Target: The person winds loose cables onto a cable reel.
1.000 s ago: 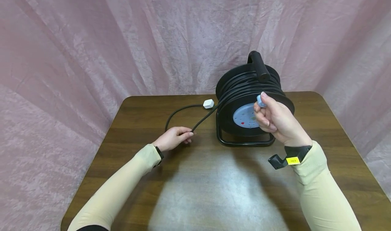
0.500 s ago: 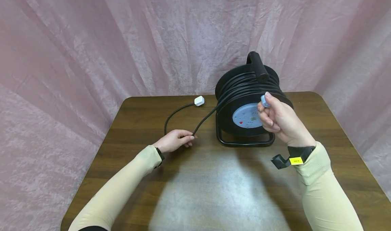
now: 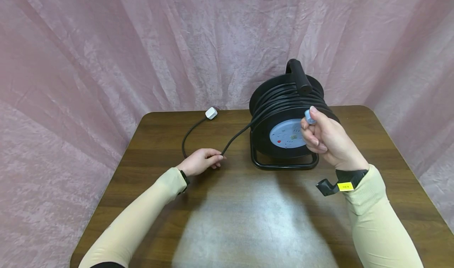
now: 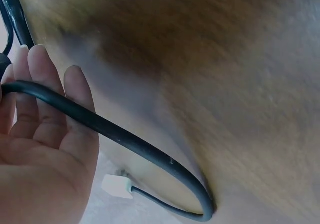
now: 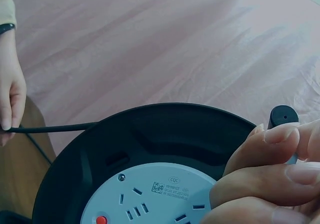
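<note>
A black cable reel (image 3: 260,140) stands upright toward the right of the table, wound with several turns of black cable. My left hand (image 3: 199,162) pinches the free cable (image 3: 237,135) between thumb and fingers, left of the reel. In the left wrist view the cable (image 4: 125,138) crosses the fingers and loops back to a white plug (image 4: 117,186). At the reel's front, my right hand (image 3: 330,142) grips a light blue knob (image 3: 309,116) between thumb and curled fingers. It partly covers the round blue socket panel (image 3: 285,134) with its red button.
The reel rests on a black tubular frame (image 3: 283,167) with a carrying handle (image 3: 299,77) on top. Brown wooden tabletop (image 3: 159,136) surrounds it. A pink curtain (image 3: 213,43) hangs right behind the table's far edge.
The white plug has slid left, away from the reel, with its cable end. My right hand and the knob have shifted slightly right. The left hand stays nearly in place, still pinching the cable.
</note>
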Tool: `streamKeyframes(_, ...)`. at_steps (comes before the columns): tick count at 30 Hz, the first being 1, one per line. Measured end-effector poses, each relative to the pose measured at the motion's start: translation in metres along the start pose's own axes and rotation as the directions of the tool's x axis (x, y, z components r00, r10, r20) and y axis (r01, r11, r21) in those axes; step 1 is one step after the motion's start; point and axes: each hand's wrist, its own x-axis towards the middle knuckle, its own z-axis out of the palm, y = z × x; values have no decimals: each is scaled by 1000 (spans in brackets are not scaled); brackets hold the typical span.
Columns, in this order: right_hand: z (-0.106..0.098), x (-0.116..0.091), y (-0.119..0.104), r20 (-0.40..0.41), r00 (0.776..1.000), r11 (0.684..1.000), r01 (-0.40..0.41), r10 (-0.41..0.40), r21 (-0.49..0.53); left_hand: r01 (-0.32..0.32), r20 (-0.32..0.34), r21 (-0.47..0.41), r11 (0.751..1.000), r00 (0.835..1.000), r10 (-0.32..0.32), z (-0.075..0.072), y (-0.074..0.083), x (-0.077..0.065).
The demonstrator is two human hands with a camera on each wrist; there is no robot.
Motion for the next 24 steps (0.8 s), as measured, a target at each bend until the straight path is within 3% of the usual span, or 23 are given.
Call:
streamKeyframes(5,-1,-1,0,-23,1000,1000,-9,9,-13,32,-12,-37,999,999,-33,0,3,1)
streamKeyframes(11,-2,0,0,10,1000,1000,-11,11,18,102,20,-129,986,995,-101,3,7,2)
streamKeyframes(24,-2,0,-1,12,1000,1000,-6,6,-15,78,-21,-48,996,997,-79,-4,7,2)
